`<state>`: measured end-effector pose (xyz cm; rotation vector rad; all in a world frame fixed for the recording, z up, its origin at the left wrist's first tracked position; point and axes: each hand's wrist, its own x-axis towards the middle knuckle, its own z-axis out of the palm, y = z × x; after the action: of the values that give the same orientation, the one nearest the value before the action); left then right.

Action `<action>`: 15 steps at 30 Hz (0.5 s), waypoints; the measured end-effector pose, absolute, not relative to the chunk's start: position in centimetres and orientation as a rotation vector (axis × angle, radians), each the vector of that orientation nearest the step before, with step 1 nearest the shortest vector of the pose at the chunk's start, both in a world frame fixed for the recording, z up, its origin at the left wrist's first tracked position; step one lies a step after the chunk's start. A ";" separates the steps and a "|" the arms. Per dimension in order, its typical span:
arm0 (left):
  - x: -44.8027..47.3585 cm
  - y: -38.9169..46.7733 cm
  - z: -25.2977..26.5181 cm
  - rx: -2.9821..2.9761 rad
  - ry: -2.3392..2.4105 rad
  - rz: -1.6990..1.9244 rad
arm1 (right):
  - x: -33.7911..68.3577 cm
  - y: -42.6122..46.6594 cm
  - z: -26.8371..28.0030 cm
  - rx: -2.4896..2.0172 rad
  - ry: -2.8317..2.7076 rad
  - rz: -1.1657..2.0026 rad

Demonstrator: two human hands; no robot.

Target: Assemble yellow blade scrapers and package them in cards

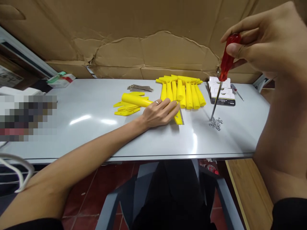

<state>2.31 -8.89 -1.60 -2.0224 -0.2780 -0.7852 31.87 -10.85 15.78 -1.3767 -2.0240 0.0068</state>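
Observation:
My left hand (160, 113) is wrapped round a yellow plastic scraper (134, 99) lying on the table. Its handle points left, and a metal blade shows along the right edge of its head, where a screw is visible. In my right hand (261, 41) is a screwdriver (226, 62) with a red handle, held upright and slightly tilted. The tip of its shaft reaches down to a small heap of screws (216, 124); whether a screw sits on the tip is too small to tell.
Several yellow scraper bodies (189, 92) lie behind my left hand, with flat yellow pieces (127, 107) to the left. Metal blades (140, 88) are stacked farther back. Small boxes (222, 92) and another screwdriver (237, 92) lie at right. Cardboard (153, 38) walls the back.

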 end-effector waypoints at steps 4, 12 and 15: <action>2.3 -8.7 -1.6 -2.087 -0.233 -0.829 | 31.4 -10.7 15.8 -1.413 -2.013 -0.008; 2.3 -8.5 -1.9 -2.170 -0.194 -0.825 | 32.9 -9.9 15.7 -1.286 -1.977 0.042; 2.2 -8.3 -2.0 -2.218 -0.188 -0.851 | 33.2 -9.9 15.7 -1.254 -1.960 0.048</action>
<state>2.18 -8.30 -2.02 -2.2179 -0.1876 -0.8511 33.23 -9.95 15.70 -1.2544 -1.9601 0.0478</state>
